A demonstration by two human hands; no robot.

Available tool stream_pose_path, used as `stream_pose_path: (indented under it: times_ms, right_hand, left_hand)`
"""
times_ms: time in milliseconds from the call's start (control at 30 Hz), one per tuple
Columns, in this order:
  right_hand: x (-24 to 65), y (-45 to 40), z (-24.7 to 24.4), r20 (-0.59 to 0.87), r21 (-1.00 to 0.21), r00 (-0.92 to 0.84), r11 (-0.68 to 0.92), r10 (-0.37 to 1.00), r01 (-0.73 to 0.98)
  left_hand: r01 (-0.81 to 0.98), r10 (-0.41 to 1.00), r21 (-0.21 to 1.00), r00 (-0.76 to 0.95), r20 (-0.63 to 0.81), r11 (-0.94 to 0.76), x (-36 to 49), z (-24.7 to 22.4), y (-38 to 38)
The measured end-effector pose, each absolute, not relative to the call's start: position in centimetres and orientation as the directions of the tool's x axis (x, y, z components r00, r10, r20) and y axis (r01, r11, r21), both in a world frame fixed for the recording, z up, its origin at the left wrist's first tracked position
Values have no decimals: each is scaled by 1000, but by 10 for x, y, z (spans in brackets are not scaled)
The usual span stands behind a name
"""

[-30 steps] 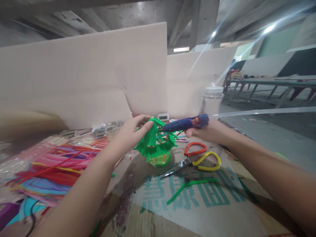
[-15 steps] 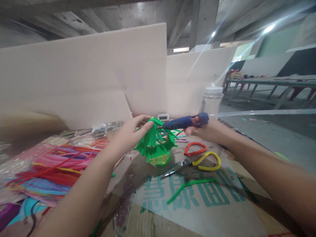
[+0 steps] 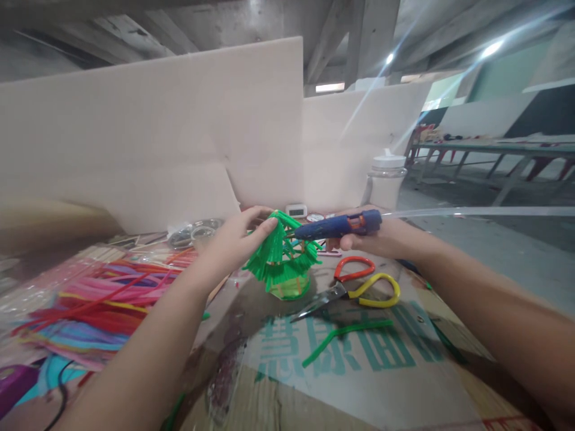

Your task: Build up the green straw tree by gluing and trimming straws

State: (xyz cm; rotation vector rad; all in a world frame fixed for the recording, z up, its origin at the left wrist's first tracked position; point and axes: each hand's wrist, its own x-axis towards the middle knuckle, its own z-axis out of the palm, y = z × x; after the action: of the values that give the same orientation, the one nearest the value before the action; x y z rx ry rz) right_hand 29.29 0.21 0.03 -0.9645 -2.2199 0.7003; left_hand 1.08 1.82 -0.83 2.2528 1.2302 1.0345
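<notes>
A green tiered model made of pipe cleaners (image 3: pixel 290 272) stands on the table in front of me. At its top left, my left hand (image 3: pixel 256 232) grips it between thumb and fingers. My right hand (image 3: pixel 359 239) is closed around a dark blue hot glue gun (image 3: pixel 336 226), whose nozzle points left into the gap in the model's upper tier. A long clear glue stick (image 3: pixel 471 212) runs out of the gun's back to the right. Below the gun lie scissors (image 3: pixel 344 291) with one red and one yellow handle. A bent green pipe cleaner (image 3: pixel 345 332) rests nearer to me.
Bundles of coloured pipe cleaners (image 3: pixel 103 299) lie on the left, with rolls of clear tape (image 3: pixel 195 232) behind them. A small white digital display (image 3: pixel 296 211) and a white-lidded clear jar (image 3: pixel 386 182) stand at the back, before pale upright boards (image 3: pixel 179 131). A purple object (image 3: pixel 15 386) sits at lower left.
The glue gun has shifted slightly down, its nozzle still at the model's upper tier. My left hand keeps its hold on the model.
</notes>
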Motion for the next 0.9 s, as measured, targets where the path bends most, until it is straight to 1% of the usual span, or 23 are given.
stream_pose_path:
  times_ms: [133, 333, 533, 800, 900]
  right_hand:
    - [291, -2, 3, 322, -650, -558, 607, 764, 456]
    - [284, -9, 9, 291, -633, -628, 638, 722, 440]
    - [285, -9, 7, 298, -562, -552, 611, 779, 558]
    - [283, -7, 4, 346, -494, -518, 621, 782, 608]
    - [282, -7, 4, 343, -502, -510, 613, 789, 610]
  left_hand:
    - [555, 837, 627, 345, 424, -547, 10, -10, 19]
    - [538, 841, 646, 340, 422, -542, 10, -11, 22]
    - [516, 837, 660, 343, 425, -546, 10, -11, 22]
    - [528, 840, 653, 335, 427, -543, 10, -11, 22]
    - [538, 841, 647, 334, 425, -540, 10, -10, 21]
